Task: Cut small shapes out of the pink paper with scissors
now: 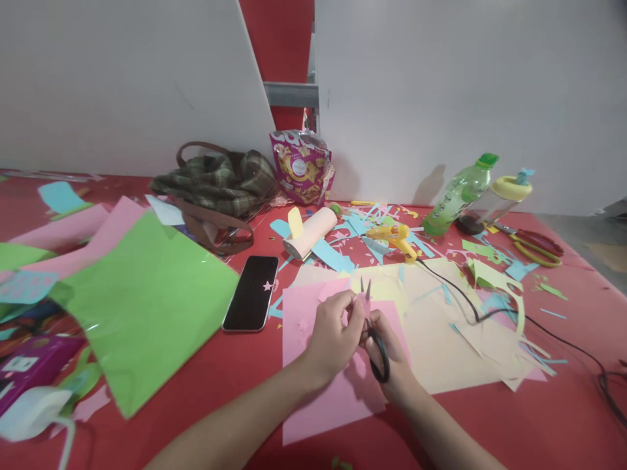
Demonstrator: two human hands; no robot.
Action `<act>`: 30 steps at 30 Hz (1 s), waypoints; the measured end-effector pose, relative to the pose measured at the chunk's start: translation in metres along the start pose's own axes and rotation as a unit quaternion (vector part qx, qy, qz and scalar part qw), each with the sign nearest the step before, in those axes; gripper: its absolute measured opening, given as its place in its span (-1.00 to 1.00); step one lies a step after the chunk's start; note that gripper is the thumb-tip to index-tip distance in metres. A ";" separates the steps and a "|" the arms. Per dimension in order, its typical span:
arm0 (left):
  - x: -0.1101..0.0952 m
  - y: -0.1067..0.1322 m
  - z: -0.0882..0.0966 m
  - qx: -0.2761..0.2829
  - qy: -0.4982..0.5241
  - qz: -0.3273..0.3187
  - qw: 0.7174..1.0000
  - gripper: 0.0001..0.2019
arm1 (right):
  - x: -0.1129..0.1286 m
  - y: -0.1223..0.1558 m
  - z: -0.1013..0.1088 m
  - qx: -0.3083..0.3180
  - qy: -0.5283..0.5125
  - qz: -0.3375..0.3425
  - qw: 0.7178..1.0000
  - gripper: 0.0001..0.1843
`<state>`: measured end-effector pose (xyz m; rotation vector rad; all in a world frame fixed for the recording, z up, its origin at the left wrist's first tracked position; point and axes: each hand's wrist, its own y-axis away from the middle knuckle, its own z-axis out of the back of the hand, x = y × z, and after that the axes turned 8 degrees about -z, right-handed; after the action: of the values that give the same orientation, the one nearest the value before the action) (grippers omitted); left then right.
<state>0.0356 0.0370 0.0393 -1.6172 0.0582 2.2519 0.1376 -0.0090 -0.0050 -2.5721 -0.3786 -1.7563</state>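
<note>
My right hand (pixel 389 356) grips black-handled scissors (pixel 381 359), whose two blade tips point away from me, slightly apart. A small piece of pink paper (pixel 364 301) is pinched in my left hand (pixel 337 329), right against the blades. Both hands are close together above a pink sheet (pixel 313 411) lying on the red table. Left of them is a black phone (pixel 251 297) with a small pink star (pixel 267 286) on its screen. My fingers partly hide the scissors and the paper.
A large green sheet (pixel 157 313) covers the left side. Beyond my hands lie a paper-wrapped tube (pixel 311 232) and a yellow glue gun (pixel 394 236) with a black cord. A green bottle (pixel 460 196), red-and-yellow-handled scissors (pixel 536 245), a snack bag (pixel 301 166) and paper scraps stand or lie around.
</note>
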 end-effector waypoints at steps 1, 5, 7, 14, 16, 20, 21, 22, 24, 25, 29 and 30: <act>0.000 0.000 0.000 0.000 -0.001 0.000 1.000 -0.70 | 0.000 0.000 0.000 -0.001 0.001 -0.001 1.000 -0.79; 0.000 -0.001 0.000 0.007 -0.004 0.003 1.000 -0.70 | 0.002 0.000 -0.002 -0.009 -0.003 -0.011 1.000 -0.80; 0.000 -0.001 0.001 0.008 -0.005 0.005 1.000 -0.70 | 0.003 0.000 -0.003 -0.014 -0.007 -0.014 1.000 -0.81; -0.002 -0.001 0.001 0.010 -0.008 0.023 1.000 -0.69 | 0.006 -0.001 -0.006 -0.026 -0.007 -0.013 1.000 -0.80; -0.003 -0.002 0.003 0.011 -0.004 0.023 1.000 -0.69 | 0.007 -0.002 -0.006 -0.032 -0.002 -0.019 0.999 -0.79; -0.004 -0.005 0.005 0.008 -0.003 0.019 1.000 -0.69 | 0.006 -0.002 -0.006 -0.038 0.008 -0.028 0.999 -0.76; -0.004 -0.005 0.006 0.013 0.000 0.019 1.000 -0.69 | 0.005 -0.002 -0.005 -0.040 0.007 -0.031 0.999 -0.75; -0.004 -0.006 0.007 0.022 0.004 0.020 1.000 -0.70 | 0.004 -0.002 -0.005 -0.044 0.006 -0.034 0.998 -0.74; -0.004 -0.007 0.009 0.042 0.012 0.018 0.999 -0.71 | 0.003 -0.003 -0.005 -0.057 -0.001 -0.042 0.998 -0.74; -0.004 -0.008 0.011 0.052 0.015 0.017 0.998 -0.71 | 0.002 -0.004 -0.004 -0.063 -0.008 -0.043 0.997 -0.74; -0.004 -0.013 0.021 0.110 0.030 0.025 0.993 -0.72 | 0.002 -0.007 -0.004 -0.063 -0.060 -0.028 0.996 -0.73; -0.005 -0.014 0.024 0.134 0.038 0.026 0.990 -0.74 | 0.003 -0.008 -0.004 -0.062 -0.075 -0.020 0.995 -0.72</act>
<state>0.0194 0.0551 0.0543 -1.5708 0.4077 2.1122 0.1333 -0.0014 -0.0017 -2.8114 -0.3363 -1.6545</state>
